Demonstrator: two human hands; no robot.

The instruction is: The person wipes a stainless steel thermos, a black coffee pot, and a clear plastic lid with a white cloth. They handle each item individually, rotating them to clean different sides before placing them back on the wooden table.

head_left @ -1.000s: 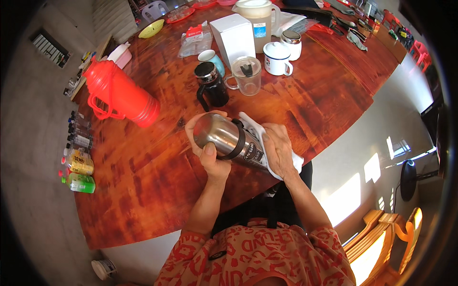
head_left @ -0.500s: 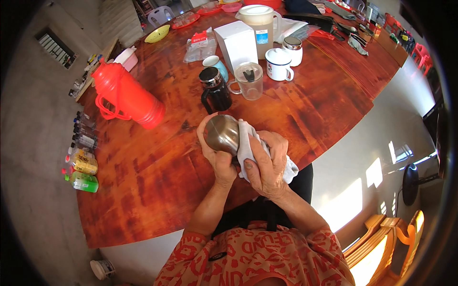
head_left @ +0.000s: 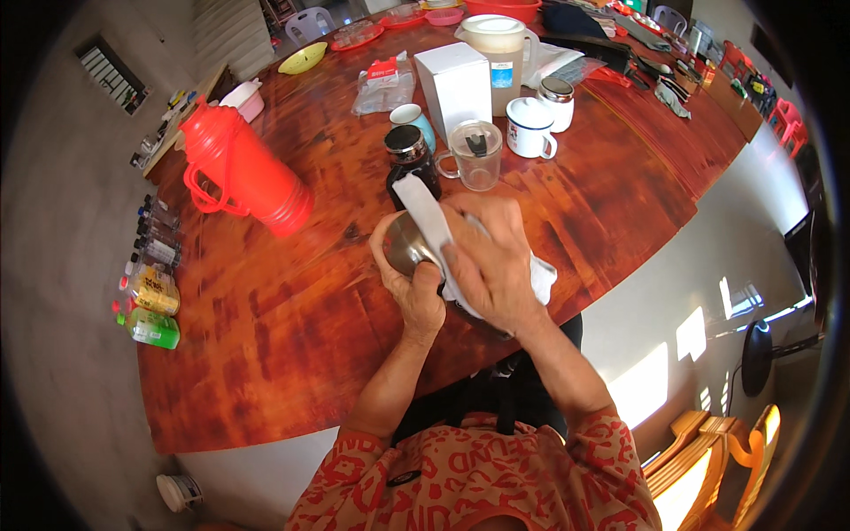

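Observation:
My left hand (head_left: pixel 414 296) is wrapped round a rounded stainless steel vessel (head_left: pixel 405 245), held over the near edge of the table; its full shape is hidden by my hands and the cloth. In my right hand (head_left: pixel 496 265), slightly blurred, is a white cloth (head_left: pixel 425 208) pressed against the vessel's right side. One end of the cloth sticks up past the fingers and another hangs by the wrist. Just beyond my hands stand a black mug with a steel-rimmed lid (head_left: pixel 411 164) and a clear glass mug (head_left: pixel 475 157).
A red thermos flask (head_left: pixel 248 173) stands at the left of the wooden table (head_left: pixel 266 354). Farther back are a white box (head_left: pixel 453 87), a lidded pitcher (head_left: pixel 505 66), a white enamel mug (head_left: pixel 529 128) and a blue cup (head_left: pixel 414 119). A wooden chair (head_left: pixel 717 460) is at the lower right.
My right hand has moved up over the vessel with the cloth, whose end now sticks up in front of the black mug. My left hand keeps its hold. The view has shifted slightly.

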